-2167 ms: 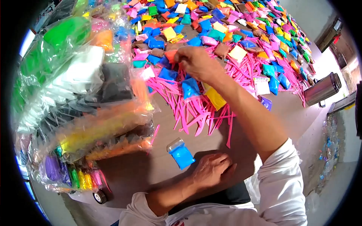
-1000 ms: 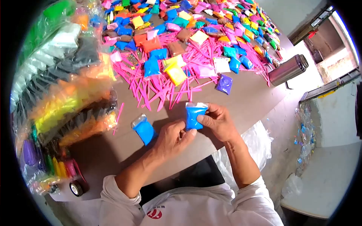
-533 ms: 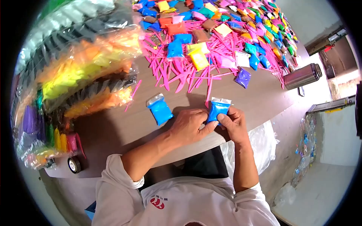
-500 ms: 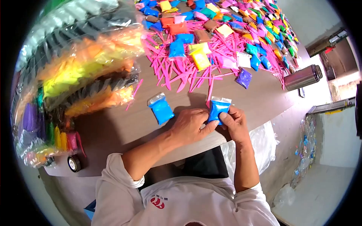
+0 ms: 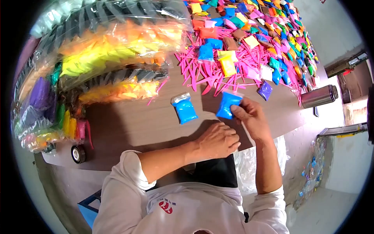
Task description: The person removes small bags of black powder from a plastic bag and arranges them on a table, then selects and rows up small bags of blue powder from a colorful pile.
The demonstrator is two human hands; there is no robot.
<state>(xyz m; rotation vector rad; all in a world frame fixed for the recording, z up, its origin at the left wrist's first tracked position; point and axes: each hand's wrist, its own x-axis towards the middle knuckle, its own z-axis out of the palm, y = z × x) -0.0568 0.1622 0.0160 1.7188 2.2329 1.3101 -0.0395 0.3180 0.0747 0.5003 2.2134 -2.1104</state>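
Blue packet (image 5: pixel 229 104) pinched in the right hand (image 5: pixel 255 118)

A brown counter (image 5: pixel 152 130) stretches across the view, its near edge curving past the person's forearms. Over its far part spreads a crowded heap of small packets (image 5: pixel 282 43) in pink, blue, orange, green, yellow and other colours. On the left is a tall pile of clear bags (image 5: pixel 113 58), packed with black, orange, yellow and purple contents. Pink plastic sticks (image 5: pixel 200 76) lie tangled at the heap's near side, some poking out from under packets. A metal flask (image 5: pixel 317 97) lies tilted at the right, near the counter's edge.

The right hand's grip pinches the blue packet by its lower right corner, thumb on top, just short of the pink sticks; whether the packet touches the counter, I cannot tell. The left hand (image 5: pixel 220 140) is at the near edge, back upward and fingers curled; its palm is hidden, so I cannot tell the state of its grip. Left of the held packet, a second blue packet (image 5: pixel 185 109) lies flat and apart from it. A purple packet (image 5: pixel 265 90) sits near the sticks, and a roll of tape (image 5: pixel 78 154) stands beside the clear bags.
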